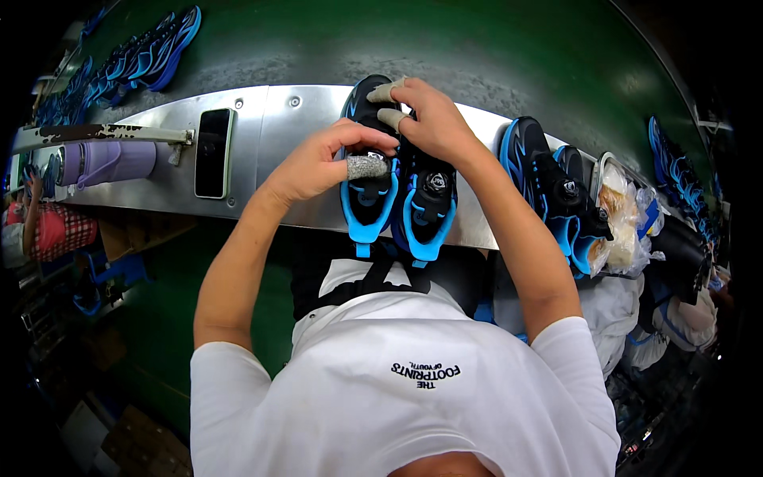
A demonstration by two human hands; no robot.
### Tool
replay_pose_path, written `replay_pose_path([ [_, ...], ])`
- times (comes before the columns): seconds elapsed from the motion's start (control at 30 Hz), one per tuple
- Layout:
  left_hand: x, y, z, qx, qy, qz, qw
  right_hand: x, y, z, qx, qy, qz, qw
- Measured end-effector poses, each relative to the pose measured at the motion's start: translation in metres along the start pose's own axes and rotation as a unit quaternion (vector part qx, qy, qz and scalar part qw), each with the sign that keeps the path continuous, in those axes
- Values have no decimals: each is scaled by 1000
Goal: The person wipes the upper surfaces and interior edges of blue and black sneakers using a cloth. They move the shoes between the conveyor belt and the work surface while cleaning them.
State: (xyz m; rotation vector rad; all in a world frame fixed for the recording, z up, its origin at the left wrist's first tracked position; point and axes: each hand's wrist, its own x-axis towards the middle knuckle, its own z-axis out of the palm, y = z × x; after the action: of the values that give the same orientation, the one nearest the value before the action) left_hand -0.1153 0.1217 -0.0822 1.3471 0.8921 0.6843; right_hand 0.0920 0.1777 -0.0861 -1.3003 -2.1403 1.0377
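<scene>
A pair of black sneakers with bright blue collars and dial closures lies in front of me, heels toward me. My left hand [322, 163] closes on the left sneaker [369, 211] at its tongue, the grey-wrapped thumb and the fingers around the dial. From above right, my right hand [429, 119] grips the front of the same shoe, two fingers in beige finger covers bent onto its upper. Its fingertips partly hide the laces. Beside it, the right sneaker [433, 207] stands untouched under my right wrist, its dial in plain sight.
The sneakers rest on a metal bench top [270, 119]. To the left are a dark-screened phone [214, 151] and a purple bottle [111, 163]. Another pair of sneakers [548, 179] and a tray of plastic bags [624, 207] are right. More shoes [151, 60] line the green surface beyond.
</scene>
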Motion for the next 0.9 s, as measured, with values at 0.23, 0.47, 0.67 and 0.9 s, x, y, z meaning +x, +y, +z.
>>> replay_pose_path([
  [0.23,-14,-16,26,119,184,65,974,1,7,3,-17,6,-11,1000],
  [0.47,4,-14,-5,141,-32,101,984,-1,1,4,-21,1,-9,1000],
  [0.67,6,-8,2,171,-61,98,979,-3,10,9,20,32,-19,999],
  [0.9,16,-15,-14,114,-109,103,982,-4,2,0,-20,18,-15,1000],
])
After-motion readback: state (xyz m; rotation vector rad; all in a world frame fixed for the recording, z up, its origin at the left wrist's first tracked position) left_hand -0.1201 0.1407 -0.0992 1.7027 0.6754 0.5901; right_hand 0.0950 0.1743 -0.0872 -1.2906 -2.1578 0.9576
